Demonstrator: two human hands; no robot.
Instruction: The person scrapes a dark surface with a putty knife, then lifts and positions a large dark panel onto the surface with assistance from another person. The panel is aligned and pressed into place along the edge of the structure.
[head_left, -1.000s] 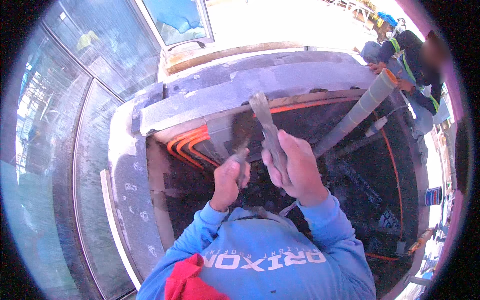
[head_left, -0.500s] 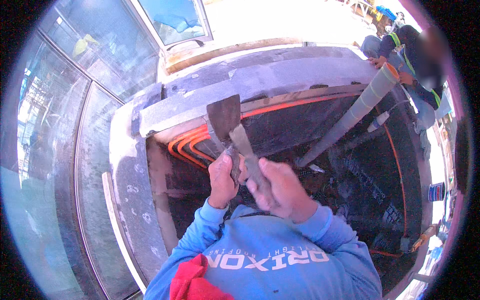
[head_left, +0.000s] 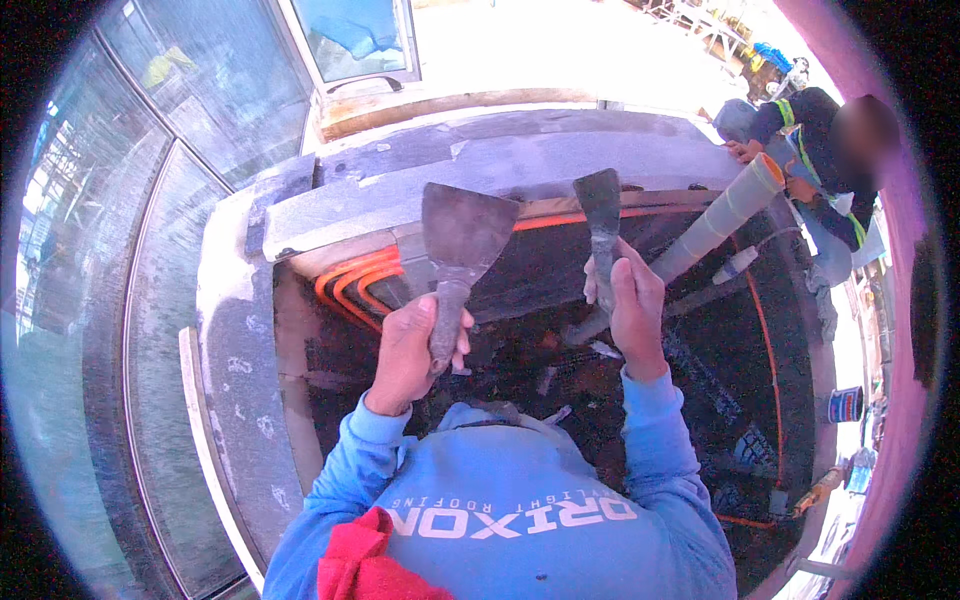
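Observation:
My left hand (head_left: 408, 350) is closed round the handle of a wide putty knife (head_left: 466, 232), its broad, stained blade pointing up and away. In my right hand (head_left: 636, 308) I grip a narrower putty knife (head_left: 600, 205), also held blade up. The two blades are apart, with a gap between my hands. Both tools are held over a dark, open pit, in front of its far grey ledge (head_left: 540, 165). Neither blade appears to touch the ledge.
A long grey pipe (head_left: 715, 220) slants out of the pit at the right. Orange conduits (head_left: 360, 280) bend along its far left corner. Glass panels (head_left: 180, 220) stand at the left. Another person (head_left: 820, 150) crouches at the far right, near a paint can (head_left: 845, 405).
My hands have moved apart; the narrow putty knife, which was against the wide one, has gone up and right. The wide knife's blade now faces me more fully.

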